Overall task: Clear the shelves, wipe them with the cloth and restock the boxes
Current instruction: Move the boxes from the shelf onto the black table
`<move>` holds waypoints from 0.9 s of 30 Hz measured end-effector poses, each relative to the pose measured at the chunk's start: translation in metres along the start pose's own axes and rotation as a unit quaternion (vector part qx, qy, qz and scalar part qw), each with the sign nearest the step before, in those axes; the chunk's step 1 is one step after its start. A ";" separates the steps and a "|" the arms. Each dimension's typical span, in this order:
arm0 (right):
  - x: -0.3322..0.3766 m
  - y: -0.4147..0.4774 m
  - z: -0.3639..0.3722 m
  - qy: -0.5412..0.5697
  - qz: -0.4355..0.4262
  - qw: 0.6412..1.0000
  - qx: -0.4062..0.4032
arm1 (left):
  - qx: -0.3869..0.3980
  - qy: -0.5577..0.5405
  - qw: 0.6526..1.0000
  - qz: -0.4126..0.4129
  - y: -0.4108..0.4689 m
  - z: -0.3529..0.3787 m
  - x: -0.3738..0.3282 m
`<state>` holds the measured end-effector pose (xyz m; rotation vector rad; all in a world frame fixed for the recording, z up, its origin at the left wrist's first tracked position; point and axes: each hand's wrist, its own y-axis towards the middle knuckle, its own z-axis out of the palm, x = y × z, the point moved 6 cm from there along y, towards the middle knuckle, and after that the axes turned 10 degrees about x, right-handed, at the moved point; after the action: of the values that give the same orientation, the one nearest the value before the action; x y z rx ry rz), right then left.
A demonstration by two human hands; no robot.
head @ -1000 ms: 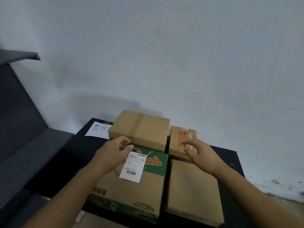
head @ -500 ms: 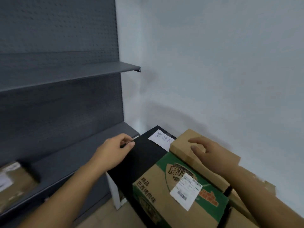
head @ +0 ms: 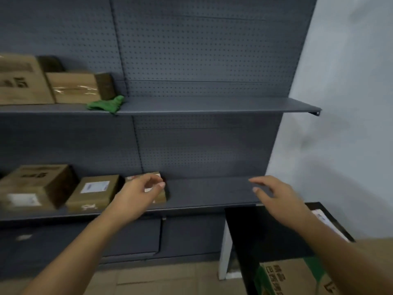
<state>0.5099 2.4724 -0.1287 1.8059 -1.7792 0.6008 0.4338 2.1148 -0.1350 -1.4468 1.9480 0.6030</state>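
A grey shelf unit with a pegboard back fills the head view. Its upper shelf (head: 212, 104) holds brown boxes (head: 72, 87) at the left and a crumpled green cloth (head: 106, 104) beside them. The lower shelf (head: 208, 192) carries several cardboard boxes (head: 93, 191) on its left half. My left hand (head: 138, 193) hovers with loosely curled fingers in front of a small box (head: 157, 195) and holds nothing. My right hand (head: 274, 193) reaches with relaxed fingers over the bare right part of the lower shelf.
A black table (head: 265, 228) stands at the lower right against the white wall (head: 344, 124). A green-and-brown carton (head: 293, 275) and a white paper (head: 325, 220) lie on it. Grey cabinet panels (head: 127, 237) sit under the lower shelf, above a tan floor.
The view has swung left from the table of boxes to the shelf unit. Both hands left the boxes on the table and now reach toward the lower shelf.
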 end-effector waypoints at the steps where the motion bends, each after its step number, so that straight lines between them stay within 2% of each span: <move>1: 0.013 0.012 0.013 0.002 -0.018 1.000 0.017 | -0.011 0.000 1.000 -0.015 -0.008 -0.015 0.014; 8: 0.119 0.090 0.103 0.012 -0.123 0.989 0.082 | -0.104 -0.009 0.990 -0.096 -0.063 -0.116 0.098; 20: 0.308 0.170 0.236 0.018 -0.212 0.967 0.143 | -0.199 -0.020 0.965 -0.168 -0.137 -0.284 0.239; 27: 0.403 0.206 0.309 0.009 -0.267 0.945 0.189 | -0.246 -0.033 0.947 -0.203 -0.164 -0.353 0.296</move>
<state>0.3024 1.9667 -0.0908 2.4047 -1.1239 0.7590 0.4561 1.6272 -0.1001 -2.0329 1.4328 0.9684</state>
